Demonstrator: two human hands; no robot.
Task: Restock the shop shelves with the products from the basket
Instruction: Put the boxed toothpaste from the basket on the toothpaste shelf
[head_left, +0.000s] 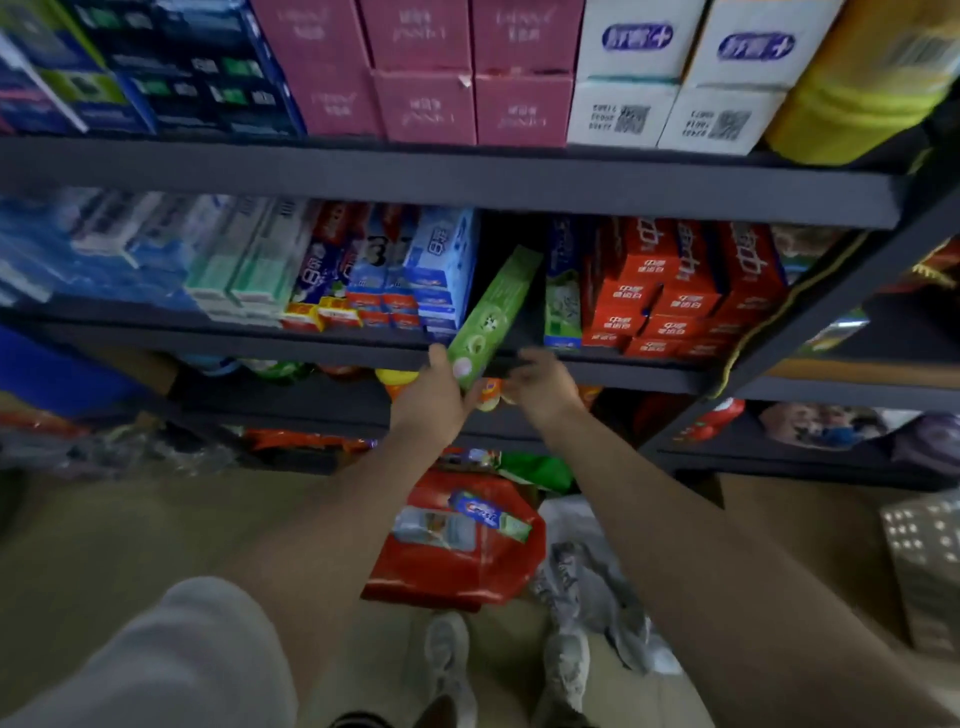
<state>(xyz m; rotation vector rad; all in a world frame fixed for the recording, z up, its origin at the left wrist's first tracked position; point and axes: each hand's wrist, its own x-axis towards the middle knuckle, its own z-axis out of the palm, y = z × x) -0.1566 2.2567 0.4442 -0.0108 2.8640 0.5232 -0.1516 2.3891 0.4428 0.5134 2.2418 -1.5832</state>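
Observation:
My left hand grips the near end of a long green toothpaste box. The box leans into a dark gap on the middle shelf, between blue boxes on the left and green and red boxes on the right. My right hand hovers just right of the box's near end with curled fingers, and I cannot see whether it touches the box. On the floor below sits a red basket-like bag holding a blue toothpaste box and another pack.
The top shelf carries dark blue, pink and white cartons. Red toothpaste boxes fill the middle shelf's right side. Snack packs lie on the lower shelves. Crumpled grey wrapping lies on the floor by my feet, and a cardboard box stands at right.

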